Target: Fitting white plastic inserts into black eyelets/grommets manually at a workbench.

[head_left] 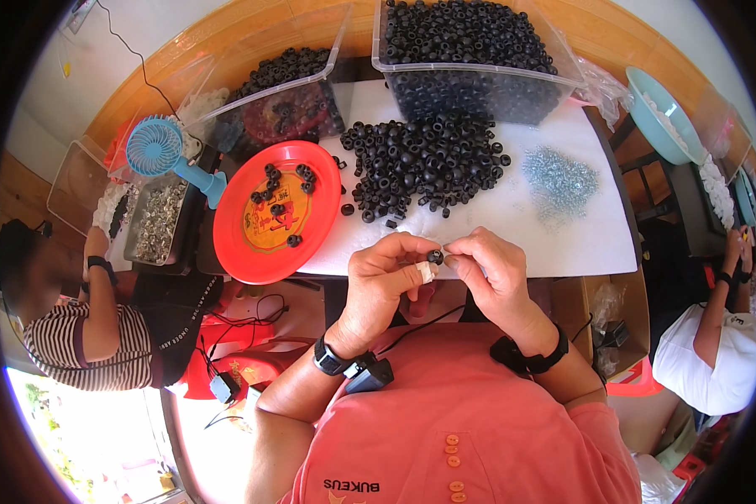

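Note:
Pinched between the thumb and fingers of my left hand (378, 281) is a small black ring-shaped piece (434, 257). White tape wraps that hand's thumb. My right hand (494, 273) meets it from the right, its thumb and forefinger pressed together beside the piece; whatever lies between them is too small to name. Just beyond both hands, a heap of similar black pieces (428, 164) covers part of the white table (596, 244). Right of the heap lies a scatter of tiny clear bluish pieces (560, 178). Several black pieces, some clustered, rest on a round red plate (229, 223) at left.
Two clear plastic bins, one at back left (338, 101) and one at back centre (479, 92), hold black pieces. A blue fan (155, 144) and a metal tray of shiny parts (156, 220) stand at left. People work at left (101, 328) and right (706, 353).

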Demonstrator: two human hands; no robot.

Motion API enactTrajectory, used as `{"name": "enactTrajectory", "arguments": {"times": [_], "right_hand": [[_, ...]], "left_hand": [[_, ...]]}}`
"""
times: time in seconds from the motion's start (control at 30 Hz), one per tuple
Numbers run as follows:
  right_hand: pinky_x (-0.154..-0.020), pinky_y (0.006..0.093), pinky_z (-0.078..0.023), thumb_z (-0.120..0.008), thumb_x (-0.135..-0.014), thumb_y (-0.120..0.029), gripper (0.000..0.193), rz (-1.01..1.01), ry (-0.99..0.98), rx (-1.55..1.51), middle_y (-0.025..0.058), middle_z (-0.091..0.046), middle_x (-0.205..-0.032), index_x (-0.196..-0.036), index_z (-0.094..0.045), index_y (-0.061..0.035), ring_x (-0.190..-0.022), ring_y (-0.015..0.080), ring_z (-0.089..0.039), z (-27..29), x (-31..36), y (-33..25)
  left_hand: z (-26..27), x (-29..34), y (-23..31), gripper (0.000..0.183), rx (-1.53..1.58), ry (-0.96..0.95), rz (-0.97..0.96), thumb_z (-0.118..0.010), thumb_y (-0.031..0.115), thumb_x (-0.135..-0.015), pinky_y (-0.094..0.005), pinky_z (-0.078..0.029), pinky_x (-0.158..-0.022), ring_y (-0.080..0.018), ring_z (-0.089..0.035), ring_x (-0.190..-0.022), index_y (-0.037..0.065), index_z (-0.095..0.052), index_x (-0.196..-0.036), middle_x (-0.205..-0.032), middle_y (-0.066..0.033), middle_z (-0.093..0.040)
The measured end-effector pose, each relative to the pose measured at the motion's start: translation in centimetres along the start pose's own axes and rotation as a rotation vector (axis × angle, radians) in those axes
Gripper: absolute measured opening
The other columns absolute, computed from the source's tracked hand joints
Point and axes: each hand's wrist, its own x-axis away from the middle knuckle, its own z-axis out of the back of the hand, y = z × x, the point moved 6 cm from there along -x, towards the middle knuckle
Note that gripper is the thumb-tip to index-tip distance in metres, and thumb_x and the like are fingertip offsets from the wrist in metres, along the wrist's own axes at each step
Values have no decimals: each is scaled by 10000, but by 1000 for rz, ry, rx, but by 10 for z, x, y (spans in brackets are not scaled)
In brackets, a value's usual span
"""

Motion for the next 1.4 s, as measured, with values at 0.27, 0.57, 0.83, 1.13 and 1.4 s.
{"name": "enactTrajectory", "arguments": {"times": [0.27,0.57,0.83,1.13,1.4], "right_hand": [[-539,346,-453,-668,-747,110,221,3,3,9,81,-587,-734,-915,-627,-28,-622,248,-591,0,1,0],[-536,349,-455,-661,-742,122,221,11,19,7,90,-587,-730,-907,-626,-21,-616,251,-590,-2,2,2],[-532,352,-447,-662,-744,119,211,15,23,18,92,-580,-727,-898,-624,-21,-614,256,-587,-2,1,1],[-531,350,-441,-671,-746,107,204,13,22,14,89,-574,-725,-897,-624,-22,-614,254,-584,-2,1,3],[-539,337,-452,-680,-752,117,213,3,16,-6,85,-591,-738,-903,-623,-21,-623,240,-594,-2,1,2]], "left_hand": [[-3,2,1,228,2,-31,-24,-693,-55,-863,-187,-445,-558,-65,-553,-676,-26,-684,-1089,-909,-31,-639],[-3,4,1,228,-32,-36,-35,-698,-65,-853,-193,-451,-566,-64,-548,-688,-21,-689,-1076,-926,-26,-617],[-2,4,1,236,-21,-41,-28,-690,-75,-859,-190,-456,-572,-68,-572,-706,-24,-684,-1089,-946,-37,-633],[-3,3,1,185,-65,-58,-75,-645,-40,-908,-189,-440,-488,-41,-553,-587,-9,-656,-1091,-812,-19,-646],[-3,2,1,196,-72,-61,-93,-642,-44,-902,-182,-442,-508,-31,-544,-605,-6,-660,-1094,-815,-10,-647]]}}
